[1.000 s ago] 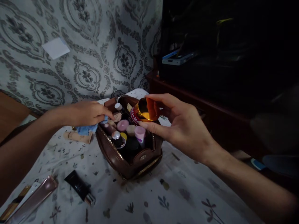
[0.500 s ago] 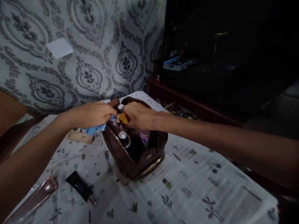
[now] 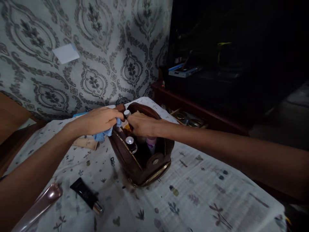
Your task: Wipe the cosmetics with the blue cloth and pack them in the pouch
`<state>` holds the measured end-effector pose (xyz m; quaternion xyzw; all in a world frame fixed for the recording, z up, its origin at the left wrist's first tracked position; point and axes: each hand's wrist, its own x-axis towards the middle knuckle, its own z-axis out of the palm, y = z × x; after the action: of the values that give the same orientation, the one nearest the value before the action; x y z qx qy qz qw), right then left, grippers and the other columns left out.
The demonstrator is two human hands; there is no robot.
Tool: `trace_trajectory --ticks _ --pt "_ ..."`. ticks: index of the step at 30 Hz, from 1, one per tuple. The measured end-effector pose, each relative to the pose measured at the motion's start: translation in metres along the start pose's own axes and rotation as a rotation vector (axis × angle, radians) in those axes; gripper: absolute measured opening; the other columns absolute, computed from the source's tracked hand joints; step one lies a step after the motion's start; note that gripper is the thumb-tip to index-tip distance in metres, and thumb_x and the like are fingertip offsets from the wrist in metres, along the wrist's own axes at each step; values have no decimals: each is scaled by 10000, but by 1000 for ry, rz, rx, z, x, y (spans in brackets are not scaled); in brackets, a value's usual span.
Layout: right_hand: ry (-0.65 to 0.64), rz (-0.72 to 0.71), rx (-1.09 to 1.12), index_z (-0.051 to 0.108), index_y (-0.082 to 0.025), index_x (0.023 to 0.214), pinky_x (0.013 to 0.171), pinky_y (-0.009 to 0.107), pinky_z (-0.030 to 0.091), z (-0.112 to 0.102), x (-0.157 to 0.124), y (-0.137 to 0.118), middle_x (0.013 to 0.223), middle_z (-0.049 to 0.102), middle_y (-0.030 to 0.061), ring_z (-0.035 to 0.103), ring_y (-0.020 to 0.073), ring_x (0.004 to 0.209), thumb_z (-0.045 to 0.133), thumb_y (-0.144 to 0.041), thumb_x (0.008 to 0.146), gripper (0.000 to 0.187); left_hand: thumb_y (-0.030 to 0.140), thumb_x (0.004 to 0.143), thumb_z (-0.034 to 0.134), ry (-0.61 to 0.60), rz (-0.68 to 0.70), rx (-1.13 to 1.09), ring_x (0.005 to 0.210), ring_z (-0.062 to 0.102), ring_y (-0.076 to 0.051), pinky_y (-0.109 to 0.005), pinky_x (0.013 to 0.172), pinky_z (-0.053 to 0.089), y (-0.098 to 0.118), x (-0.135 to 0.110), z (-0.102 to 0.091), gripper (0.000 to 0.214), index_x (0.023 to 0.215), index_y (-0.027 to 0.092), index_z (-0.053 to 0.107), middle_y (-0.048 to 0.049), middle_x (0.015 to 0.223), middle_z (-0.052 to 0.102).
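Note:
A brown leather cosmetic bag (image 3: 147, 167) stands open on the cloth-covered table (image 3: 193, 193), packed with several small bottles and jars. My left hand (image 3: 98, 120) rests at the bag's left rim, fingers closed round a blue cloth (image 3: 106, 133). My right hand (image 3: 142, 124) reaches down into the bag, fingers curled over the gold-capped jar (image 3: 127, 127), which is mostly hidden beneath them. A silver-capped bottle (image 3: 130, 141) and a pink-capped one (image 3: 151, 141) stand in the bag in front of my hands.
A black tube (image 3: 87, 196) and a rose-coloured tube (image 3: 38, 206) lie on the table at the front left. A beige tube (image 3: 85, 142) lies beside the blue cloth. A dark wooden cabinet (image 3: 193, 106) stands behind the table on the right.
My right hand has carried the gold-capped jar from above the bag down into it. The left hand has stayed at the bag's rim with the blue cloth.

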<state>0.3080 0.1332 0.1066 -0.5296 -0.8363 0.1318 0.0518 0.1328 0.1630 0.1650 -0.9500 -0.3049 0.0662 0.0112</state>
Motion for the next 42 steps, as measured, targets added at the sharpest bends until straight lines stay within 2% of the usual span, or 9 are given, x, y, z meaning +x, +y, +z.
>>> trace_trajectory --ticks 6,10,14,20,24,29,33,37,42 --pt "156 1 13 705 -158 932 680 269 458 -9 -16 4 996 727 125 670 248 922 548 -173 915 159 243 899 360 363 -288 -192 513 438 -122 -253 568 375 3 -23 4 431 1230 196 633 17 676 618" --pt "315 -96 112 725 -163 933 762 259 447 -10 -31 3 946 726 69 656 187 888 487 -113 941 243 320 862 377 524 -501 -350 432 376 -117 -249 447 309 -21 -49 29 432 1157 178 659 7 646 615" --pt "518 -167 315 733 -153 1000 705 258 457 -6 -57 -6 866 720 35 640 153 753 517 -140 936 226 300 821 402 432 -622 -358 489 508 -160 -272 496 402 -61 -77 69 436 1137 176 675 -29 742 704" --pt "699 -411 456 695 -179 1016 722 249 512 15 -105 -31 917 718 41 677 157 811 519 -174 983 179 235 876 419 230 -929 67 1004 678 -306 -354 783 502 -102 -133 121 389 1167 197 675 -122 1089 735" --pt "638 -579 452 647 -167 1134 695 229 520 44 -120 -54 912 704 48 673 136 787 498 -121 994 210 239 899 401 168 -1030 52 1046 674 -325 -364 787 506 -109 -169 143 393 1183 184 667 -145 1129 729" --pt "402 -614 415 673 -162 1050 642 239 503 92 -104 -79 798 666 34 644 141 684 479 -119 991 207 224 886 415 149 -1049 1 1056 670 -288 -347 840 508 -111 -206 165 383 1173 195 666 -116 1139 729" --pt "245 -535 487 688 -159 1051 743 280 543 131 -76 -90 931 697 72 681 173 811 526 -138 958 188 273 893 453 124 -1015 -72 1059 653 -254 -326 905 499 -108 -235 188 346 1146 193 675 -99 1158 712" --pt "163 -436 643 687 -145 1099 690 275 543 156 -55 -99 942 706 83 675 170 786 535 -135 912 242 314 924 433 152 -984 -144 1024 645 -229 -317 939 488 -99 -262 208 342 1115 188 688 -89 1109 714" --pt "141 -311 813 702 -164 1048 700 278 541 167 -38 -116 954 737 73 690 175 826 549 -198 885 226 233 923 365 292 -1087 -113 1085 628 -255 -342 939 468 -100 -292 204 390 1167 175 663 -112 1167 705"
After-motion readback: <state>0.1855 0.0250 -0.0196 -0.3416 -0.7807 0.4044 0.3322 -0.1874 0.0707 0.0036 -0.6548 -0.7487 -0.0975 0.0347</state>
